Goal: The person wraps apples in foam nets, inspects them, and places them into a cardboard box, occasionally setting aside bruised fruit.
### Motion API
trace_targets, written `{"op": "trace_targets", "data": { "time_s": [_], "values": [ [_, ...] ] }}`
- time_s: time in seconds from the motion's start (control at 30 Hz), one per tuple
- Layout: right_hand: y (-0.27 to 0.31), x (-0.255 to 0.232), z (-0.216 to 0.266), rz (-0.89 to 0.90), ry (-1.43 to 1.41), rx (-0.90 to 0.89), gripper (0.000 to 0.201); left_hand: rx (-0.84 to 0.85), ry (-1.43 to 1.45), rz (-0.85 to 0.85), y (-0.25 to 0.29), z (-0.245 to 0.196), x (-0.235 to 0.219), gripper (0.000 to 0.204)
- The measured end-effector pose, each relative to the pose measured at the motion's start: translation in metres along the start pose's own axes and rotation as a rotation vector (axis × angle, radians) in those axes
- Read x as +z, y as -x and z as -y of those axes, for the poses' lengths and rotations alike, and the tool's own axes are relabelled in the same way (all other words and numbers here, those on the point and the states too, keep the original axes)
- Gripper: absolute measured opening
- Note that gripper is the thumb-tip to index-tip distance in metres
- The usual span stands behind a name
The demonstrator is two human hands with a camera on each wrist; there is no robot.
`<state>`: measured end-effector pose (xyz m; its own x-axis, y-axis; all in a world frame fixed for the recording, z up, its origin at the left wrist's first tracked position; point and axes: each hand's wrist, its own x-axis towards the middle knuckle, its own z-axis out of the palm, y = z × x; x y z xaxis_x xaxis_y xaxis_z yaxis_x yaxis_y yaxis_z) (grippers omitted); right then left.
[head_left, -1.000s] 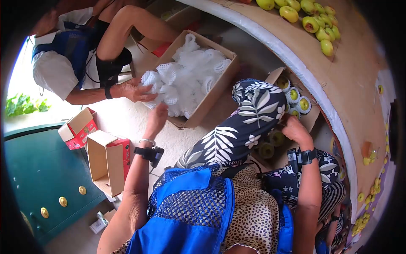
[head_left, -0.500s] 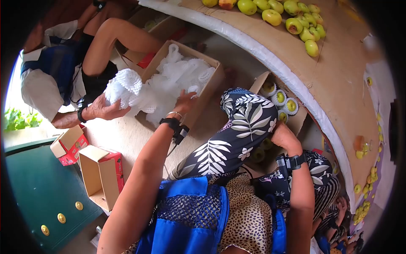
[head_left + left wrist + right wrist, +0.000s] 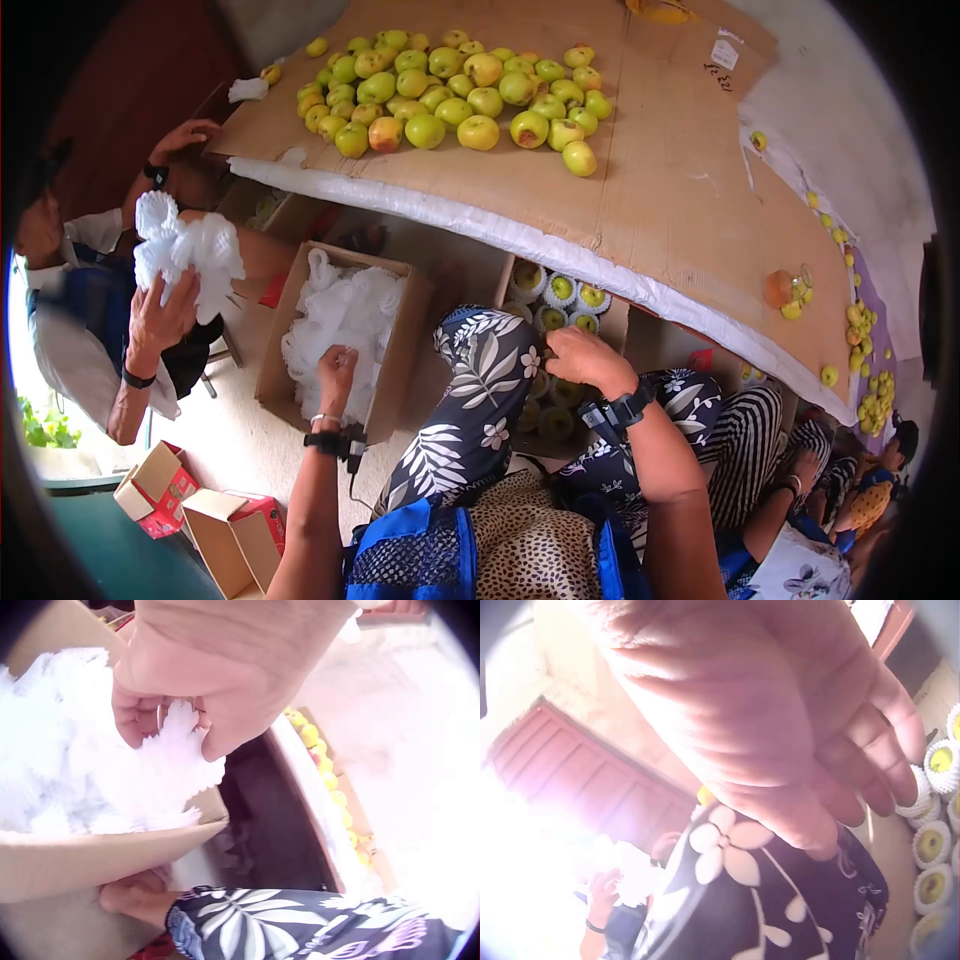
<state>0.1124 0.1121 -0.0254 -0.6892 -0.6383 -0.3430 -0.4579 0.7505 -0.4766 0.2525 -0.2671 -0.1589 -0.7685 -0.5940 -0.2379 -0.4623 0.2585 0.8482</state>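
My left hand (image 3: 338,378) is over a cardboard box (image 3: 393,365) heaped with white foam fruit nets (image 3: 335,310). Between its thumb and fingers it pinches one foam net (image 3: 180,754), seen close up in the left wrist view. My right hand (image 3: 588,358) hovers by the raised knee, over a second cardboard box (image 3: 616,328) where apples (image 3: 561,290) sit in rows, several wrapped in foam nets. In the right wrist view its fingers (image 3: 877,761) hang loosely bent with nothing between them.
A cardboard-covered table (image 3: 660,190) with a padded white edge carries loose apples (image 3: 424,131) and a jar (image 3: 785,288). At left another person's hand (image 3: 165,315) holds a bunch of foam nets (image 3: 190,240). Red cartons (image 3: 155,490) stand on the floor; more people sit at right.
The head view has swung toward the table. My left hand reached into the foam-net box and now pinches a net. The other person has lifted a bunch of nets away from the box.
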Motion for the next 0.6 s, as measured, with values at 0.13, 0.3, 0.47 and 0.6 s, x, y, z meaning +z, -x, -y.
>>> {"op": "trace_targets", "data": {
  "time_s": [0.13,0.3,0.47,0.6],
  "values": [
    [-0.006,-0.027,0.023,-0.122,-0.275,-0.108,0.018,0.206,0.204,0.13,0.038,-0.091,-0.025,0.013],
    [-0.007,-0.062,0.086,-0.19,-0.956,-0.367,0.016,0.799,-0.175,0.018,0.09,-0.254,0.0,0.024],
    [-0.01,-0.06,0.073,-0.328,-1.408,-0.46,0.023,0.999,-0.163,0.098,0.095,-0.307,0.057,0.026],
    [0.001,-0.084,0.036,-0.406,-1.259,-0.371,0.02,0.985,-0.118,0.236,0.098,-0.33,0.086,0.023]
  ]
}}
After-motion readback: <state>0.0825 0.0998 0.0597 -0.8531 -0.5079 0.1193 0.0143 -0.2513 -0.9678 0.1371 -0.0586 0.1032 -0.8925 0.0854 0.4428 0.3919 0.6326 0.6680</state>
